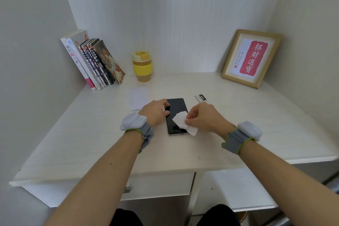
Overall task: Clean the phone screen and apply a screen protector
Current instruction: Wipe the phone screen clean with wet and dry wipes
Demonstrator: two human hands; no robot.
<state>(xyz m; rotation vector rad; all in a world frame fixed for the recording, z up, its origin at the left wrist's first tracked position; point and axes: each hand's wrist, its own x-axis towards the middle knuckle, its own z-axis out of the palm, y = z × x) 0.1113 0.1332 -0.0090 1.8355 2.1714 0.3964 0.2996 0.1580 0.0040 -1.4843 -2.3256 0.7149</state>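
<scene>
Fingers (189,118) pinch wipe (183,122) on phone (176,105) (screen dark).

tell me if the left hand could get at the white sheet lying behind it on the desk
Probably yes. The left hand rests on the phone, and the white sheet lies just beyond it on the desk with nothing between. It would have to leave the phone.

A dark flat rectangular phone (176,115) lies mid-desk on the pale wooden desk (91,134). The left hand (156,111) rests on its left edge; the right hand (203,119) holds a crumpled white wipe (183,122) on its screen. A white paper sheet (139,100) lies behind-left, a small printed packet (201,98) behind-right. Upright paperback books (93,60) stand far left, a yellow lidded cup (142,65) beside them, and a wooden-framed calligraphy picture (252,58) far right.
</scene>
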